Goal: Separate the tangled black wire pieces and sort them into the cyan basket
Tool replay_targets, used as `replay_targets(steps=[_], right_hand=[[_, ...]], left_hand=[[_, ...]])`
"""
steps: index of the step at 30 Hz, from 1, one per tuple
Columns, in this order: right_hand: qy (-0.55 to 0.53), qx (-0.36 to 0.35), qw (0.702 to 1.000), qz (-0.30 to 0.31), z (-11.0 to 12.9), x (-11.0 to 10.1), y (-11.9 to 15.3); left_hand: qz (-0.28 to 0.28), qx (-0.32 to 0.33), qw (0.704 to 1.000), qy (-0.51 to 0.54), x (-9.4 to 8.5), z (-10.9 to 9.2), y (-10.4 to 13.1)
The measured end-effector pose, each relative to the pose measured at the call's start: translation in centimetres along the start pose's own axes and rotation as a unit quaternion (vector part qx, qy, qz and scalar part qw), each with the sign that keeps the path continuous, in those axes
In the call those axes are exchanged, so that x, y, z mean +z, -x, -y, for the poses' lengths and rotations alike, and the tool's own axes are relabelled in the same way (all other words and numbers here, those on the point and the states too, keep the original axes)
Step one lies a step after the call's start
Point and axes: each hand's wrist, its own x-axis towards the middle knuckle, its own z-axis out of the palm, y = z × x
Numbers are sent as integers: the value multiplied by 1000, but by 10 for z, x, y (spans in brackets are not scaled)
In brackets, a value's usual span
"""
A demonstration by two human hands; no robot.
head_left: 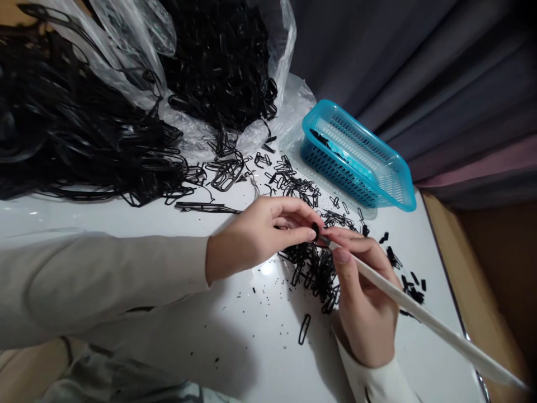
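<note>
My left hand (268, 226) is closed in a pinch, thumb against forefinger, on a small black piece (315, 230). In my right hand (367, 296) is a long, thin white tool (423, 316), its grey end reaching to the black piece. The tool's other end runs off toward the lower right. The two hands almost touch at the fingertips, which partly hide the black piece. Beneath them lies a heap of small black loops (316, 274) on the white table (168, 224). One loose loop (305, 329) rests apart, nearer my body.
A blue perforated basket (403, 184) stands beyond my right hand, with some black pieces inside. At the far left are a large tangle of black strips (75, 123) and a clear plastic bag (287, 33) full of more. Small black bits (415, 294) lie near the table's right edge.
</note>
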Motion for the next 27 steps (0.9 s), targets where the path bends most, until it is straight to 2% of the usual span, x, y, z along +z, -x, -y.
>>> replay_targets(steps=[5,10,14,20,24,27], right_hand=[[12,-2,1000,4,2,2,1],[20,-10,1000,10,2,6,5],[73,-57,996,-9,-1,11,9],[232,-101,966,-53,-2,21,16],[306,-153,939,-37,-3,21,17],[323,-160,933,-22,-6,20,17]], left_hand=[[-22,-6,999,-26,2,-2,2],[-19,29,998,-52,5,-2,4],[-32,33,997,-69,7,-1,6],[-46,17,993,-103,11,-3,8],[-65,15,988,-142,14,-5,10],[-68,16,986,-153,15,-4,10]])
